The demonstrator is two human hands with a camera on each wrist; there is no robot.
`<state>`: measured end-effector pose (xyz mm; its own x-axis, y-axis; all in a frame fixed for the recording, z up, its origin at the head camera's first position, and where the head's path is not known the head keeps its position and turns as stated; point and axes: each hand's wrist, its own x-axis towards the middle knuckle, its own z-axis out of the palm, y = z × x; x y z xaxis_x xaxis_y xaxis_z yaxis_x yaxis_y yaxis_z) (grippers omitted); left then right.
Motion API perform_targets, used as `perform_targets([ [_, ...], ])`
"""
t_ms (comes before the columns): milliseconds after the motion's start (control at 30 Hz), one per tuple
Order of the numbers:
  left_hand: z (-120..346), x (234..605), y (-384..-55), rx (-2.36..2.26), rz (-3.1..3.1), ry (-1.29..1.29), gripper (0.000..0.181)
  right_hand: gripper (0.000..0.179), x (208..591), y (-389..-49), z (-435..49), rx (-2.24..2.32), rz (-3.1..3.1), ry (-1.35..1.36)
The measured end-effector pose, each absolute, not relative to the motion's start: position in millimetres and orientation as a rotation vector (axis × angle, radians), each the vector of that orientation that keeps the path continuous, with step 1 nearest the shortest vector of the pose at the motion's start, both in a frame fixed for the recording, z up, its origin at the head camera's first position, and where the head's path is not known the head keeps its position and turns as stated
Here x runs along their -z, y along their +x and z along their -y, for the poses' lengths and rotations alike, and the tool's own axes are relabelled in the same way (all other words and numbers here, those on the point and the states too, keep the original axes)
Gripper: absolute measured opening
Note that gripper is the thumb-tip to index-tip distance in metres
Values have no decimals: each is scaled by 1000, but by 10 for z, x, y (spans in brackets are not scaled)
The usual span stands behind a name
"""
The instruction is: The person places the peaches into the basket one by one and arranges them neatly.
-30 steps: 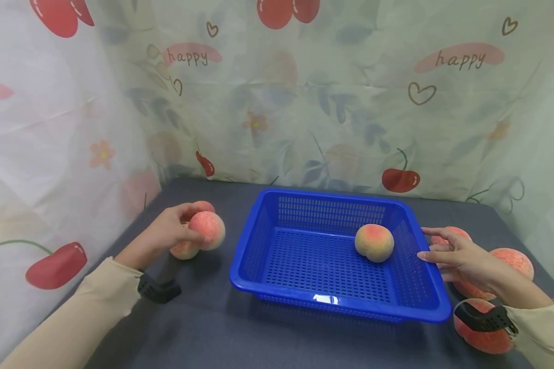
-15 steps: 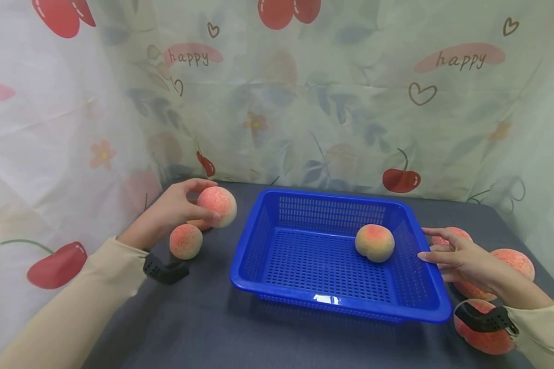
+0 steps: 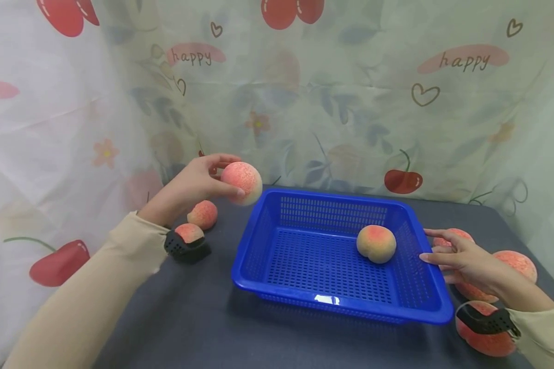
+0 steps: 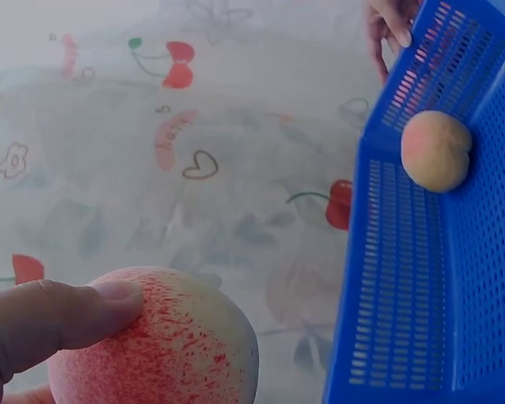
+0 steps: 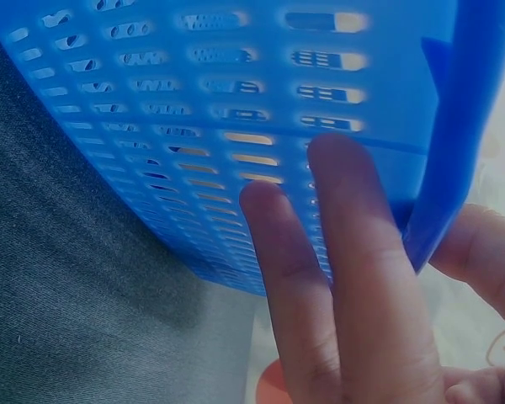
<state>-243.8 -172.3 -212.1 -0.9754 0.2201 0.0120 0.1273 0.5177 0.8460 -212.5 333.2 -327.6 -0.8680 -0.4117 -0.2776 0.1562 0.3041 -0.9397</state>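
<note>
My left hand (image 3: 203, 179) holds a pink and cream peach (image 3: 242, 183) in the air by the basket's far left corner. In the left wrist view the thumb (image 4: 63, 316) presses on the peach's blushed side. The blue plastic basket (image 3: 332, 306) has slotted walls, and one yellowish peach (image 3: 376, 243) sits inside it toward the right. My right hand (image 3: 473, 264) grips the basket's right rim, thumb on top. Seen from the right wrist, two fingers (image 5: 362, 252) lie against the outer slotted wall (image 5: 194, 160).
Two peaches, one farther back (image 3: 204, 214) and one nearer (image 3: 189, 233), lie on the dark tabletop (image 3: 175, 318) below the left wrist. Several more peaches, such as the front one (image 3: 491, 338), lie right of the basket, partly behind my right hand. A printed curtain (image 3: 304, 118) stands behind.
My left hand has lifted the peach from beside the other two, moving up and right to the basket's far left corner. The right hand and basket have stayed in place.
</note>
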Motion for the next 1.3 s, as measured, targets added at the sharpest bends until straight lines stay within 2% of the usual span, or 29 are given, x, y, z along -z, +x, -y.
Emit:
perform_targets([
  [633,923,1919,-2692,-1705,-2428,423,65,85,3295,-2116,-3342,1595,-2128,-188],
  [1300,155,2550,-2917,-1641,-2405,461,66,84,3291,-2109,-3322,1598,-2131,-183],
])
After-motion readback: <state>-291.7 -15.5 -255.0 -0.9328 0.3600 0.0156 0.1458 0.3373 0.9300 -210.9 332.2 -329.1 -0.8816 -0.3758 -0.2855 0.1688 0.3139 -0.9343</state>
